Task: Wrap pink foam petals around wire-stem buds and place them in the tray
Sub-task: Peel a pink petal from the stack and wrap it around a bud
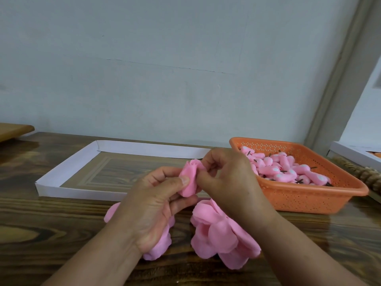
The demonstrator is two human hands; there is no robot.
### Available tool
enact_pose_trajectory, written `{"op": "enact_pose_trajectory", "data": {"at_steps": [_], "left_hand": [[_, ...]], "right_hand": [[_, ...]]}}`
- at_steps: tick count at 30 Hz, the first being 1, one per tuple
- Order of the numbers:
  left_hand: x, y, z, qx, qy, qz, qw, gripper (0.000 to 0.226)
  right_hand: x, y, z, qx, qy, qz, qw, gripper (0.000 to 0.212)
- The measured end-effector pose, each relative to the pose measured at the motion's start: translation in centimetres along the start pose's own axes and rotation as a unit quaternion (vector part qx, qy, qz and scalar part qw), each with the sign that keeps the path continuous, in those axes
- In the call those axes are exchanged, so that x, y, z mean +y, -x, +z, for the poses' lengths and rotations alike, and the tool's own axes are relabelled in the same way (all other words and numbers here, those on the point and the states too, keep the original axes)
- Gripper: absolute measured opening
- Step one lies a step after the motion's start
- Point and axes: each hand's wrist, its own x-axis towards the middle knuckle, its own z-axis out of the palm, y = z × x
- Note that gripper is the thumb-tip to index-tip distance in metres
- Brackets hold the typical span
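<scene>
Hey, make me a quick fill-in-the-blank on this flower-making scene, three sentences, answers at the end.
1. Both hands, the left hand and the right hand, hold one pink ____ between them.
2. The unwrapped buds lie in an ____ perforated basket.
3. The loose petals lie on the ____ table, in front of the white tray.

Missing words: flower; orange; wooden
</scene>
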Motion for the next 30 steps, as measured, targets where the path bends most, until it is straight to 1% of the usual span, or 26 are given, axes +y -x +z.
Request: {"op": "enact_pose_trajectory", "data": {"at_steps": [2,5,10,13,16,19,22,23,24,27,28,30], "left_hand": [[-0.1,0.0,0.1,0.011,-0.003,0.009,1.000,0.026],[-0.2,0.0,0.1,0.025,-0.007,0.013,1.000,0.029],[-0.3,-0.1,0.2,0.058,-0.017,0.029,0.998,0.025],[-0.6,-0.1,0.1,0.074,-0.030,0.046,0.996,0.022],[-0.7,0.0,0.4,0.070,-0.028,0.059,0.995,0.018],[-0.8,0.1,0.6,0.065,-0.026,0.058,0.996,0.016],[-1.0,0.0,0.6,0.055,-0.026,0.049,0.997,0.020],[-1.1,0.0,0.6,0.053,-0.028,0.045,0.997,0.022],[-1.1,0.0,0.6,0.050,-0.033,0.041,0.997,0.024],[-1.3,0.0,0.5,0.041,-0.047,0.036,0.997,0.025],[-1.3,0.0,0.4,0.042,-0.053,0.030,0.997,0.024],[-1.1,0.0,0.2,0.036,-0.066,0.008,0.997,0.022]], "right_hand": [[-0.1,-0.1,-0.1,-0.015,-0.047,0.025,0.998,0.026],[-0.3,-0.2,-0.5,-0.047,-0.102,0.040,0.993,0.019],[-0.7,-0.1,-0.8,-0.094,-0.125,0.043,0.987,0.013],[-0.9,0.1,-0.6,-0.105,-0.126,0.055,0.985,0.015],[-0.8,0.1,-0.6,-0.077,-0.108,0.059,0.989,0.017],[-0.7,-0.1,-0.7,-0.065,-0.134,0.081,0.986,0.015],[-0.5,-0.3,-0.9,-0.098,-0.135,0.084,0.982,0.033],[-0.4,-0.3,-1.1,-0.111,-0.127,0.078,0.983,0.034],[-0.4,-0.4,-1.2,-0.123,-0.117,0.068,0.983,0.029],[-0.3,-0.5,-1.6,-0.138,-0.080,0.039,0.986,0.006],[-0.2,-0.6,-1.6,-0.138,-0.072,0.036,0.987,0.003],[0.0,-0.6,-1.6,-0.138,-0.058,0.029,0.988,0.005]]}}
